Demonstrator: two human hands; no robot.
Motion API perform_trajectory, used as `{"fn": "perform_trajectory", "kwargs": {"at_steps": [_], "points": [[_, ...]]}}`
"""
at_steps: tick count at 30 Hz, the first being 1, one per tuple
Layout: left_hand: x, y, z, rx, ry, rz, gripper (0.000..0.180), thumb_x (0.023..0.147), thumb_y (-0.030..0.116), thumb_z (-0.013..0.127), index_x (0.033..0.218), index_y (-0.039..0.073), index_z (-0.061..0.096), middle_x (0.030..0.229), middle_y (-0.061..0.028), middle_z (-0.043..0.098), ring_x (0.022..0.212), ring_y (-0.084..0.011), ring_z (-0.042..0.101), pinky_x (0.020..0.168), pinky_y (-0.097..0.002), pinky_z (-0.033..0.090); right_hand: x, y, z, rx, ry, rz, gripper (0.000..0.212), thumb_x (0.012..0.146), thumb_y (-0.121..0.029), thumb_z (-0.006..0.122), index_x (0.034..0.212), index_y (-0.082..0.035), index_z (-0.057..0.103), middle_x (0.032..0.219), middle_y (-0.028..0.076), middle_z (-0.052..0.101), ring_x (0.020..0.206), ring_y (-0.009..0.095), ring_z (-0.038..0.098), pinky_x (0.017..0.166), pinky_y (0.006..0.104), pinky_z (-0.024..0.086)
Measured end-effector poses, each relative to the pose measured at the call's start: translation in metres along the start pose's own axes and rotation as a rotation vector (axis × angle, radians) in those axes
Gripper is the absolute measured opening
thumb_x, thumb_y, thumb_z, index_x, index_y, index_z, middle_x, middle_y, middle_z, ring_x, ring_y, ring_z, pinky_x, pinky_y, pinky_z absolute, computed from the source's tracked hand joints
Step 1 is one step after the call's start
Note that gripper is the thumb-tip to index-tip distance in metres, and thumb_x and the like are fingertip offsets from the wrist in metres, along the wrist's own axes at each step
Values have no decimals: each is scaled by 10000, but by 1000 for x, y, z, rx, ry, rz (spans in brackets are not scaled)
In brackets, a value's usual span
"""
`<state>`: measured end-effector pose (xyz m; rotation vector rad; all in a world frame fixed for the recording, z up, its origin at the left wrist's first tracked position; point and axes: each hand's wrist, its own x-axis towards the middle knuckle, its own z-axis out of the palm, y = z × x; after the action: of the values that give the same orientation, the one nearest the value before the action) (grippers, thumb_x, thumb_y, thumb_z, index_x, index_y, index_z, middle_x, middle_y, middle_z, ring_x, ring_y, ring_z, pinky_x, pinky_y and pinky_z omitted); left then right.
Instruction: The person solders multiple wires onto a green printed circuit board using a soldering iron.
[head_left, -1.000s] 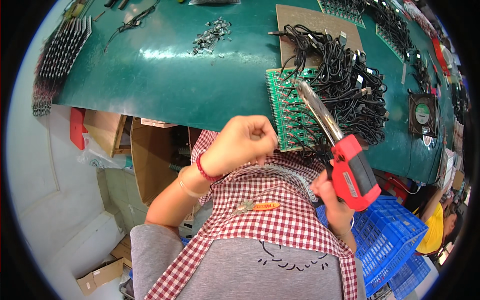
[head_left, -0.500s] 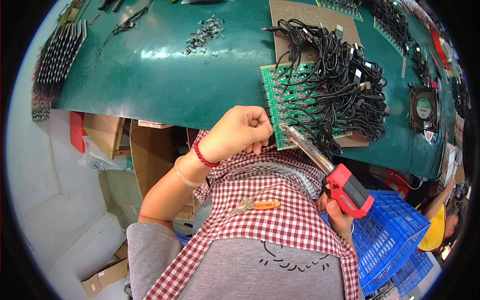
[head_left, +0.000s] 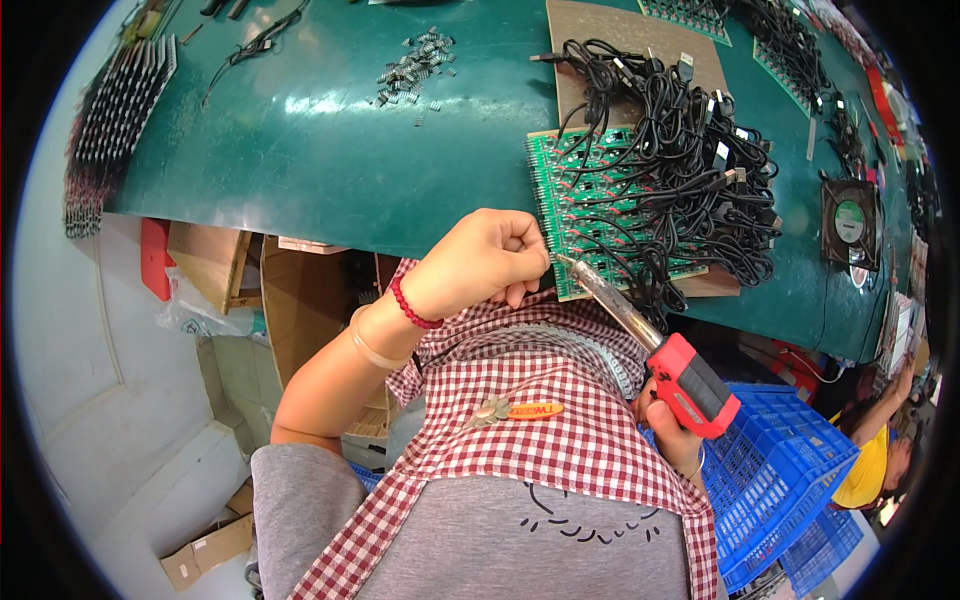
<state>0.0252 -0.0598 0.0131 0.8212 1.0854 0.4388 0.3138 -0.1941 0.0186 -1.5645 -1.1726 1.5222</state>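
My right hand (head_left: 671, 428) is wrapped round the red and black handle of a soldering iron (head_left: 612, 305). The iron's tip lies at the near left edge of a green circuit board panel (head_left: 549, 200), close to my left fingertips. My left hand (head_left: 497, 258) is closed in a pinch at that same edge; whatever it holds, if anything, is hidden by the fingers. Many small boards make up the panel, and black USB cables (head_left: 680, 165) run from it in a tangled heap to the right. Beneath the panel and cables lies a brown board (head_left: 640, 28).
Small dark parts (head_left: 412, 68) lie piled on the green table (head_left: 300, 150). A stack of boards (head_left: 120, 130) stands at the far left, and a black fan (head_left: 850, 222) at the right. Blue crates (head_left: 785, 450) sit below the table, near a person in yellow (head_left: 868, 468).
The iron's tip has shifted slightly left along the panel edge, nearer my left fingers. My left hand stays pinched in nearly the same place.
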Motion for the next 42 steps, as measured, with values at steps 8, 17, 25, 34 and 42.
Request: {"fn": "perform_trajectory", "kwargs": {"at_steps": [8,17,25,34,42], "points": [[0,-1,1,-16,7,3,60,813,53,553,764,25,535,633,4,555,519,-44,537,443,-166,380,-7,-5,1,142,-41,29,127,783,-105,658,840,-8,599,762,50,584,659,135,540,604,279,431],[-1,0,2,-26,12,16,62,811,54,552,760,24,534,638,2,553,518,-44,532,443,-168,381,-4,-5,1,13,-34,-15,104,777,-91,645,834,-16,601,741,58,575,654,153,542,599,288,428],[0,0,3,-4,20,26,65,812,55,551,758,24,534,628,5,549,514,-40,525,442,-169,380,-12,-3,-5,-38,-71,6,149,805,-153,632,805,-11,586,759,51,570,660,140,522,594,276,415],[-8,8,-1,93,46,30,99,833,92,570,798,11,526,628,1,559,506,-50,532,438,-181,397,-7,-17,3,247,-39,-28,378,859,-221,575,1119,25,455,664,66,496,579,135,451,560,278,395],[30,22,-82,1192,1027,509,178,774,158,624,875,32,550,784,-102,591,720,-296,574,651,-378,458,1,-23,10,332,-31,-144,437,863,-206,554,1217,8,411,656,62,482,583,138,440,582,286,394]]}}
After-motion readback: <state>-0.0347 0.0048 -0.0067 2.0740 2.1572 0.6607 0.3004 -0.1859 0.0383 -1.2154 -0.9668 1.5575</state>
